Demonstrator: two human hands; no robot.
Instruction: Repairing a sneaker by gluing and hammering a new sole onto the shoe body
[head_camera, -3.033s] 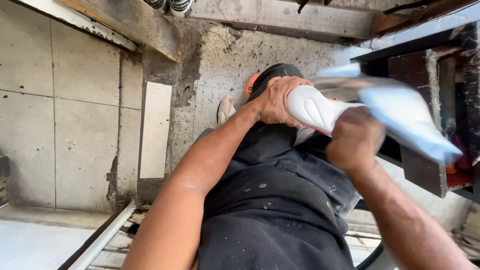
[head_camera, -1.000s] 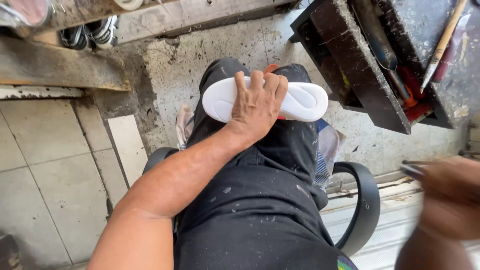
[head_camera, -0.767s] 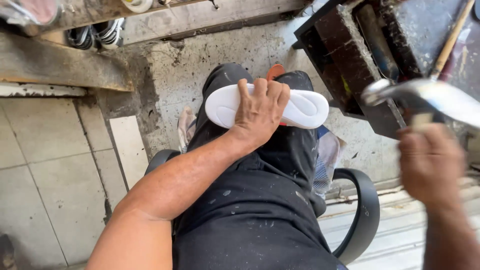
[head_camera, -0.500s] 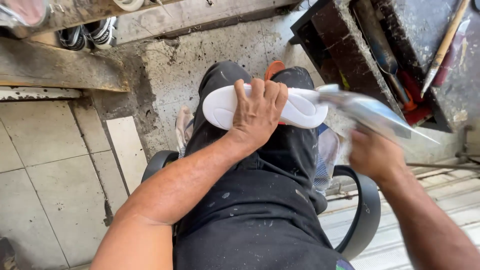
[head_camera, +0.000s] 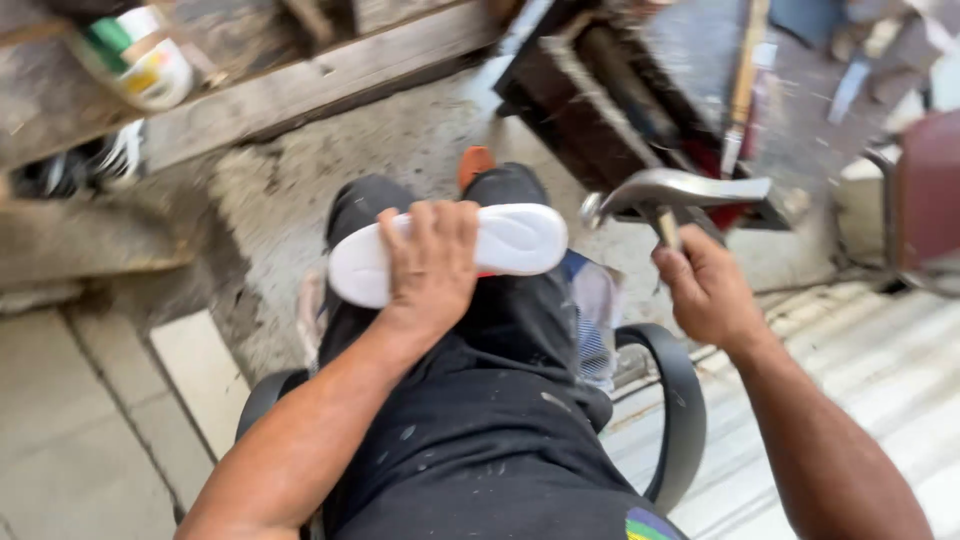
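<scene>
A white shoe sole (head_camera: 510, 242) lies across my knees, which are covered by black trousers (head_camera: 470, 440). My left hand (head_camera: 430, 265) presses down on its middle, fingers curled over the far edge. To the right of the sole, my right hand (head_camera: 705, 290) grips the short handle of a metal hammer (head_camera: 670, 190). The hammer's long curved head is raised a little above and beside the sole's right end, without touching it.
A dark wooden workbench (head_camera: 620, 90) with tools and a stick-like handle (head_camera: 740, 90) stands ahead on the right. Wooden planks (head_camera: 320, 80) run along the concrete wall. A black rubber ring (head_camera: 680, 410) sits by my right thigh. Tiled floor lies at left.
My right hand reached off to the right, came back with the hammer and now holds it beside the sole. My left hand stayed pressed on the sole throughout.
</scene>
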